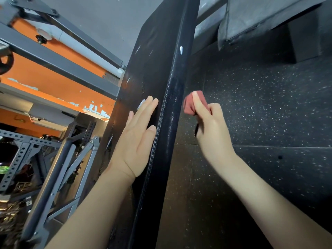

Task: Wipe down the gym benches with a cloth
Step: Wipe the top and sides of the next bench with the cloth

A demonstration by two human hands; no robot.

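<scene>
Red cloth [190,105] is bunched and pinched between the thumb and fingers of the right hand [211,128], close beside the side edge of the black padded bench [158,60], while the left hand [137,141] lies flat on the pad's face, fingers straight and together.

Glossy black vinyl bench pad [161,87]; soft red cloth [190,106].

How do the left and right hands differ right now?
The left hand lies flat, fingers straight, on the bench pad; the right hand is curled. The left hand holds nothing; the right hand grips the red cloth beside the pad's side edge. Both are bare.
</scene>
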